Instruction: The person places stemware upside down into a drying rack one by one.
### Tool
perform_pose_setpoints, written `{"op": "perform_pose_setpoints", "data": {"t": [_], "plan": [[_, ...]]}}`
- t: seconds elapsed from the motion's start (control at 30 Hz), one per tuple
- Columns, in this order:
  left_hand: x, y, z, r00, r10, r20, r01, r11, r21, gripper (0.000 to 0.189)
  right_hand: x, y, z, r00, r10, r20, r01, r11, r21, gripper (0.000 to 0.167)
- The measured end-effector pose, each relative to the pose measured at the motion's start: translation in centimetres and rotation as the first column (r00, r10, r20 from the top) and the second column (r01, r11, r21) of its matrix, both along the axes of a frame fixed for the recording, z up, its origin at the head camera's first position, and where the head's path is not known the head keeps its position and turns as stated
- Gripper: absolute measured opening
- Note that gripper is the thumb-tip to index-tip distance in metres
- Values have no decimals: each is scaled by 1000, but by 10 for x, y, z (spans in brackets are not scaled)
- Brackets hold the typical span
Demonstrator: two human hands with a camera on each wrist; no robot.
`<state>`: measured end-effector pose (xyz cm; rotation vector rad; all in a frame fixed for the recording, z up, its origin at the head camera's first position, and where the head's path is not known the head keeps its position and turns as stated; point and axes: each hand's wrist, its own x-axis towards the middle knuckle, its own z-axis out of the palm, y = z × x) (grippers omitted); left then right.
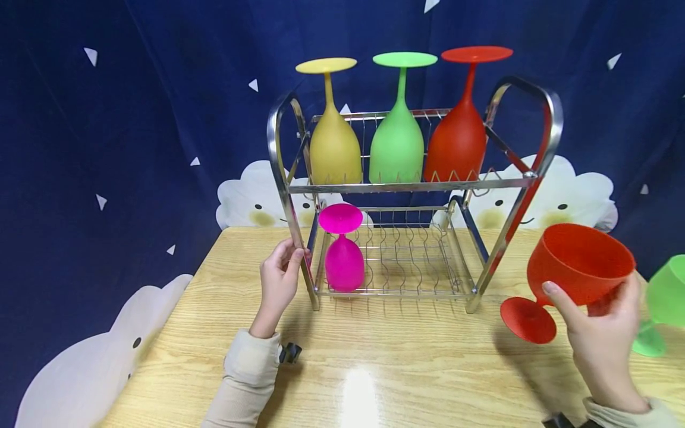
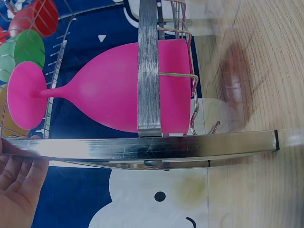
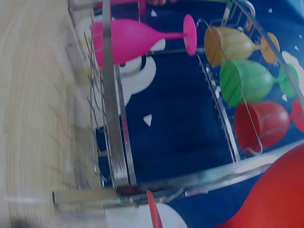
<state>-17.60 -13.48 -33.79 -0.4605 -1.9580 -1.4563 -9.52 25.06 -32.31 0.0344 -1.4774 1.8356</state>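
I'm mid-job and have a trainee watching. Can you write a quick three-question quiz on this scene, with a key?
1. Which goblet stands in the middle of the upper shelf? A) yellow B) green C) red
2. True or false: the pink goblet on the lower shelf stands upright on its base.
3. What do the left hand and right hand each hold?

Key:
1. B, the green goblet.
2. False; it is upside down.
3. Left: the rack's left post; right: a red goblet.
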Motion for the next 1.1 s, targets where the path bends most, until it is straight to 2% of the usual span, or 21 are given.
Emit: {"op": "perform_pose_setpoints", "data": {"t": [0.07,0.2,0.33,0.43,0.5,0.7,0.8,0.87,0.9,1.0,1.07,1.1], "plan": [[3,2,4,1000,0,-2,0,1000,-5,12,1,-6,-1,1000,22,16,-22,1000,20,76],[3,2,4,1000,6,-11,-6,1000,-6,10,2,-19,-5,996,44,81,-53,993,103,77],[-5,-3,-6,1000,3,-3,-3,1000,7,11,3,-35,-6,986,56,156,-88,974,208,80],[-12,-7,-14,1000,-1,15,1,1000,14,13,3,-46,-6,981,58,187,-110,954,278,81],[-13,-8,-16,1000,-6,21,6,1000,16,14,2,-52,-5,978,67,196,-127,941,314,81],[-12,-8,-15,999,-32,30,31,999,32,18,0,-68,-9,980,69,186,-150,873,465,85],[-7,-5,-13,1000,-3,-6,3,1000,17,24,0,-72,-13,981,66,180,-156,820,551,87],[-3,-4,-11,996,50,-77,-50,999,7,28,-1,-74,-16,983,63,174,-159,773,614,88],[-1,-4,-10,989,81,-121,-80,997,7,28,-2,-75,-17,984,58,170,-157,745,649,88],[7,-4,-5,956,148,-251,-151,989,10,26,-5,-77,-21,990,35,135,-125,645,753,90],[12,-2,-3,947,120,-297,-126,992,-1,26,-7,-79,-24,996,25,88,-86,581,809,93],[15,0,-1,950,82,-301,-92,996,-17,28,-8,-80,-24,998,35,61,-70,556,828,94]]}}
